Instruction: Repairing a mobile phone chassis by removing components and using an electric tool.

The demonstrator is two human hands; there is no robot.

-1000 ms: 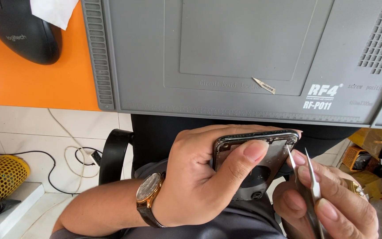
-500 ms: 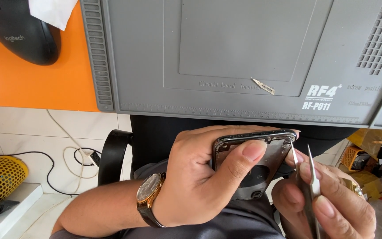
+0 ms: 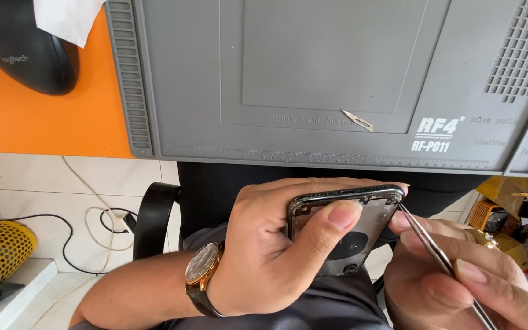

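Both hands around phone frame

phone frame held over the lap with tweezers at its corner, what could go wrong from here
1. The tweezers in the right hand press at the top corner of the phone frame; a slip could scratch it or jab the left hand, whose thumb lies close by.
2. The frame is held over the lap, off the grey mat, so any small part that comes loose could drop to the floor.

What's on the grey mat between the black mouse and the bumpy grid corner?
Head view: one small silver blade lies on the grey rubber mat; the rest is bare.
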